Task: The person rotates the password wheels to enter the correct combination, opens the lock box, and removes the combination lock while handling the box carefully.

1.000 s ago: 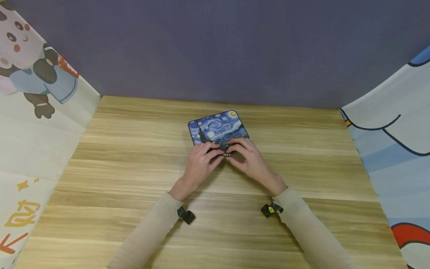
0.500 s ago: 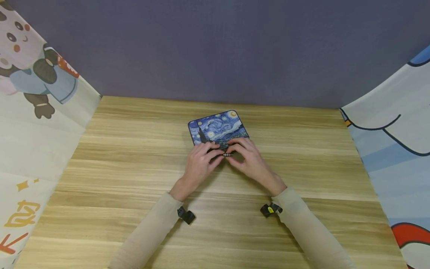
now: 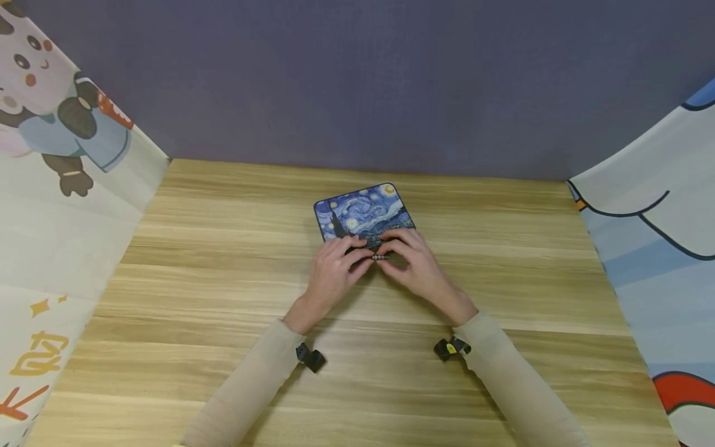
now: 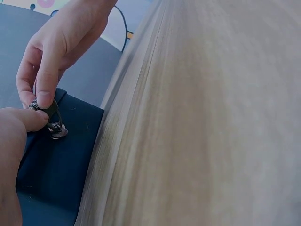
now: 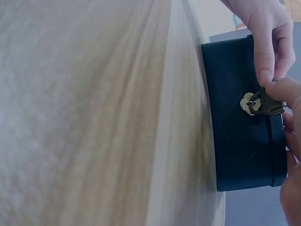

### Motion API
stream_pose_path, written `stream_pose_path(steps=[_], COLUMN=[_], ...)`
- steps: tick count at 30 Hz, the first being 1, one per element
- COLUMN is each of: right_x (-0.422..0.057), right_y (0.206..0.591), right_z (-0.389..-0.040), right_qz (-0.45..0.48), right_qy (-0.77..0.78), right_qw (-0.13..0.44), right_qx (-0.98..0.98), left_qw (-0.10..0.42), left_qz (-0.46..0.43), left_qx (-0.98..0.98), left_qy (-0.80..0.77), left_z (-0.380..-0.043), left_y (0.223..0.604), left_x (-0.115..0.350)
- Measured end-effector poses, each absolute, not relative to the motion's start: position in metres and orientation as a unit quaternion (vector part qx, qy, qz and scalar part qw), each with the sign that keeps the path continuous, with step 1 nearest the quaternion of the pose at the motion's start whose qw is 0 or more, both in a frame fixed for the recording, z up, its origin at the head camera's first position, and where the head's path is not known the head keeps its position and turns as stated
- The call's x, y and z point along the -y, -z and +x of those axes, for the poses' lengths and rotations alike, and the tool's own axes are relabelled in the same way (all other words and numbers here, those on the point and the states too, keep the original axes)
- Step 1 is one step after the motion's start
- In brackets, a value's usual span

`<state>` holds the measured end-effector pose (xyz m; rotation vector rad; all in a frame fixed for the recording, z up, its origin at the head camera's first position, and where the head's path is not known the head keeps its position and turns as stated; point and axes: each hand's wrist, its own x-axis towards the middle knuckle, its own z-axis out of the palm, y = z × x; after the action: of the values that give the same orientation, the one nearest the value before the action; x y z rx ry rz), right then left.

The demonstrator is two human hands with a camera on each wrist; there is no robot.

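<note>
A tin box (image 3: 360, 214) with a starry night painting on its lid lies slightly turned on the table, its dark blue front side (image 5: 240, 150) facing the person. On that front sits a metal clasp (image 5: 246, 103), through which the shackle of a small combination padlock (image 5: 272, 104) passes. Thumb and index finger of the left hand (image 3: 329, 268) pinch one end of the padlock. At its other end the right hand (image 3: 416, 267) pinches it too, and a row of dials shows between the fingertips. Other fingers of both hands rest on the lid's near edge.
The wood-grain table (image 3: 223, 292) stretches around the box on all sides. Behind it rises a dark blue-grey partition (image 3: 357, 87). Printed cloth panels border the left and right sides. A small black camera (image 3: 310, 358) is strapped at each wrist.
Box and padlock stay in place, and both hands keep their pinch. Only a very slight shift of the whole head view shows.
</note>
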<state>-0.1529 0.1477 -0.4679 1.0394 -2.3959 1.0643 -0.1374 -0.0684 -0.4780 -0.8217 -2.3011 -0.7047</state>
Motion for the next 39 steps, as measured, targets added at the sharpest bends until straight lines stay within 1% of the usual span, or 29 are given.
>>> stream_pose_path(steps=[20, 28, 34, 39], right_x=[-0.146, -0.143, -0.139, -0.137], right_y=[0.468, 0.456, 0.444, 0.438], right_z=[-0.154, -0.151, -0.148, -0.146], right_qz=[0.369, 0.367, 0.376, 0.376], right_qy=[-0.378, -0.304, -0.232, -0.208], right_qw=[0.169, 0.14, 0.141, 0.132], right_qx=[0.832, 0.868, 0.886, 0.893], left_qw=[0.299, 0.302, 0.3, 0.299], left_qz=[-0.308, -0.308, -0.308, -0.308], left_qx=[0.865, 0.864, 0.865, 0.865], left_qy=[0.26, 0.259, 0.26, 0.26], left_z=[-0.138, -0.138, -0.138, -0.138], left_y=[0.479, 0.48, 0.48, 0.48], left_x=[0.07, 0.069, 0.069, 0.069])
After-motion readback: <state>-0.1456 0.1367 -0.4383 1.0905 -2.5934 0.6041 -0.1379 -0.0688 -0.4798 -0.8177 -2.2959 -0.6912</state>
